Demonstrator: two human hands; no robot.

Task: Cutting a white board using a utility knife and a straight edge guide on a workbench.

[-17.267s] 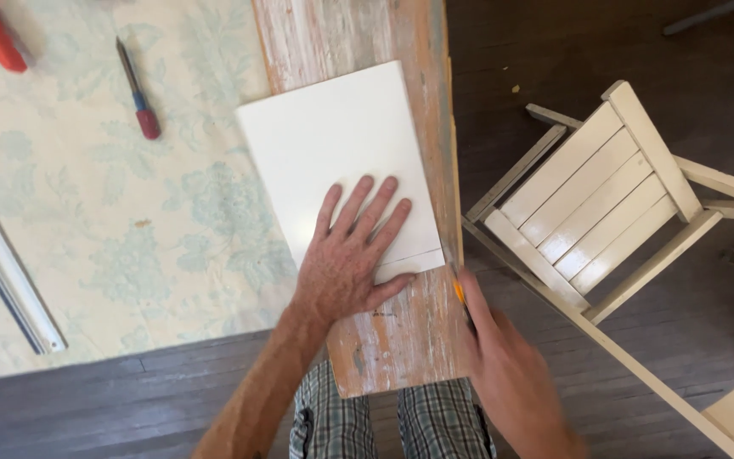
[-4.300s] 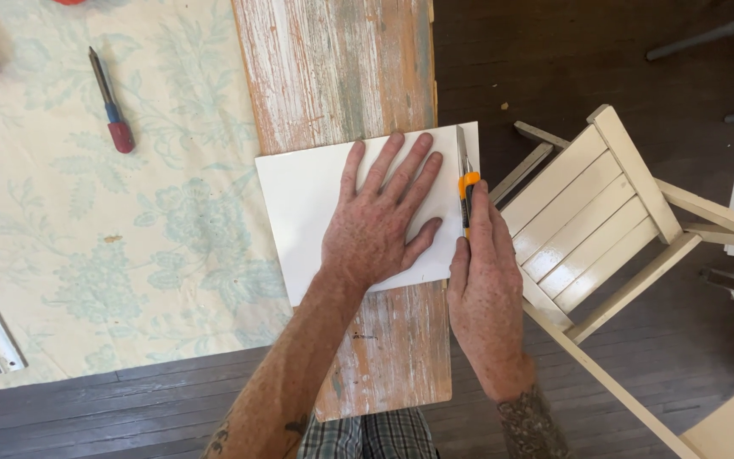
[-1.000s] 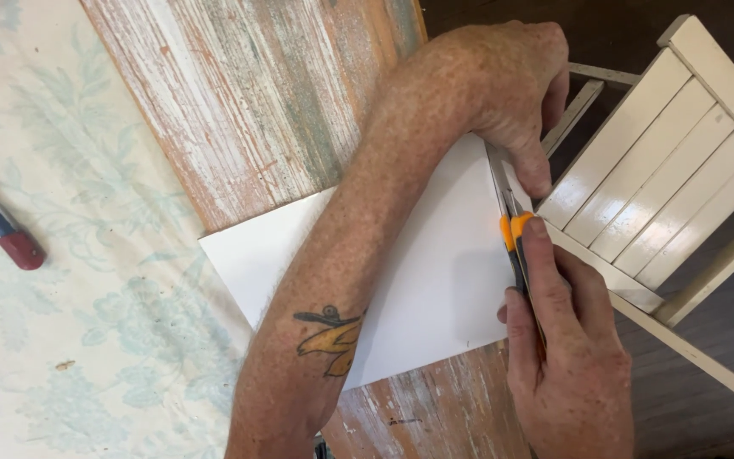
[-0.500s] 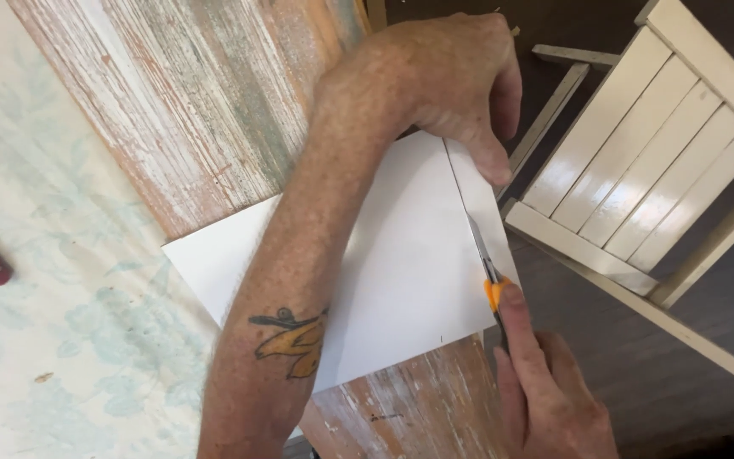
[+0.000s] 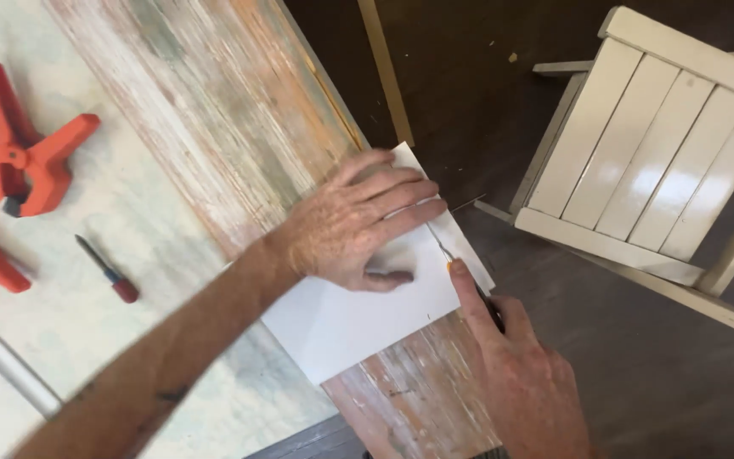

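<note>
i note a white sheet (image 5: 358, 314), flat, matte and rectangular, lying on a weathered plank (image 5: 214, 110) whose paint is worn to streaks of cream, green and orange. the sheet sits askew to the plank's length, its far corner reaching past the plank's right edge over the dark floor (image 5: 469, 85). its surface is plain and unmarked as far as i can see, with a narrow strip along the right edge set off by a thin line. the left hand (image 5: 354, 225) lies flat on the sheet, fingers spread, pressing down and gripping nothing. the right hand (image 5: 520, 382) is closed around a slim knife (image 5: 469, 285) with an orange detail near the blade, forefinger laid along its back, the tip touching the sheet near its right edge. left of the plank, on a pale patterned cloth (image 5: 70, 340), i record orange spring clamps (image 5: 27, 157) and a red-handled screwdriver (image 5: 108, 270). a white slatted chair (image 5: 647, 161) stands to the right.
</note>
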